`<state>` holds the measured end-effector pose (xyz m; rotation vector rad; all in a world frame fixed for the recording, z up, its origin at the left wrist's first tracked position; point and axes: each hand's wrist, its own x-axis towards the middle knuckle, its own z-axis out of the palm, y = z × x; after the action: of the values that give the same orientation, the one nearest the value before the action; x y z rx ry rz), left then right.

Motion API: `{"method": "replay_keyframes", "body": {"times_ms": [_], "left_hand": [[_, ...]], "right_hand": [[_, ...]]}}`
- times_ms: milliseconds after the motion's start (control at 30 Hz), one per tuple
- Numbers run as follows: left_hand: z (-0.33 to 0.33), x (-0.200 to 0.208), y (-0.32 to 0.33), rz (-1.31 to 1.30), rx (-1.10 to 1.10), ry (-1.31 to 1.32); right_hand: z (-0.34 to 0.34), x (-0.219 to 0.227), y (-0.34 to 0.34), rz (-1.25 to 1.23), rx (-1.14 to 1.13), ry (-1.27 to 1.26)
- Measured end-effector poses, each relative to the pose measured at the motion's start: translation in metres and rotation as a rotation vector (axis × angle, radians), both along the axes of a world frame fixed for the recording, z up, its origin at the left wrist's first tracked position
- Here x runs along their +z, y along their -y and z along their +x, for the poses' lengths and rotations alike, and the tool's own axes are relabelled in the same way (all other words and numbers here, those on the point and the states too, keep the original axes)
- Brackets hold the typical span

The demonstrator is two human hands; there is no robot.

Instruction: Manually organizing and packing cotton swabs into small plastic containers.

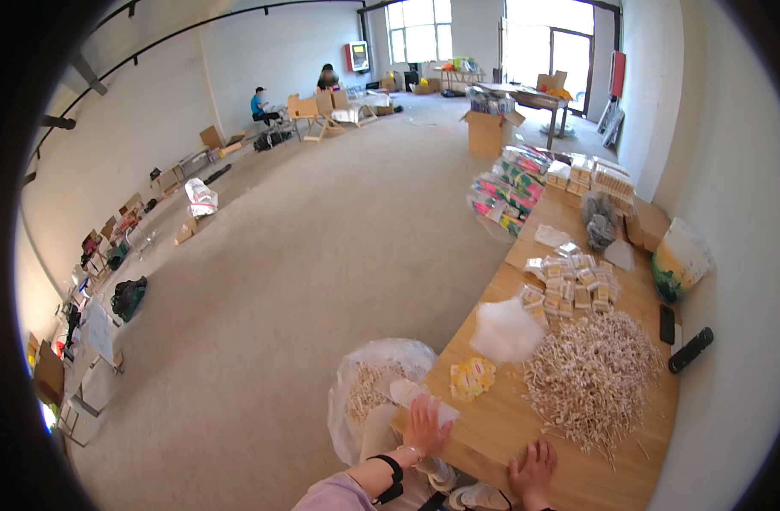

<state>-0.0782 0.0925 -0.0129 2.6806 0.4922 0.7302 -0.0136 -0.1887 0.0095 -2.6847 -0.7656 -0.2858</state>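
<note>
My left hand (428, 427) lies with fingers stretched over a whitish plastic bag (404, 391) at the table's near left corner. The bag shows on both sides of the fingers; what is under the palm is hidden. At the table's near edge my right hand (534, 473) rests on the wood, fingers extended and nothing visible in them. Beyond it spreads a large heap of loose cotton swabs (594, 375). Yellow printed cards (472, 378) and a stack of clear plastic bags (509, 330) lie left of the heap.
Small filled packs (577, 283) lie farther along the table (483, 426). A black phone (667, 324) and a dark elongated object (691, 350) are by the wall. A clear sack of swabs (347, 409) stands on the floor. Colourful packages (509, 192) and a carton (489, 132) stand beyond; two people sit far back.
</note>
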Motion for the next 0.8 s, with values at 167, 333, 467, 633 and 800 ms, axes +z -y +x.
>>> {"method": "replay_keyframes", "body": {"times_ms": [167,333,467,633,800], "left_hand": [[0.007,0.011,-0.005,-0.054,0.012,0.055],[0.008,0.013,-0.01,-0.174,0.008,0.053],[0.008,0.012,-0.002,-0.224,0.002,0.056],[-0.002,0.01,-0.009,-0.182,-0.054,0.068],[0.002,0.011,-0.006,-0.139,-0.055,-0.016]], "right_hand": [[0.006,0.016,-0.008,-0.018,-0.032,-0.04],[0.011,0.016,-0.013,-0.021,-0.03,-0.093],[0.009,0.014,-0.005,-0.017,-0.03,-0.079],[0.005,0.011,-0.006,-0.031,-0.012,-0.065],[0.01,0.015,-0.009,0.031,-0.037,-0.056]]}}
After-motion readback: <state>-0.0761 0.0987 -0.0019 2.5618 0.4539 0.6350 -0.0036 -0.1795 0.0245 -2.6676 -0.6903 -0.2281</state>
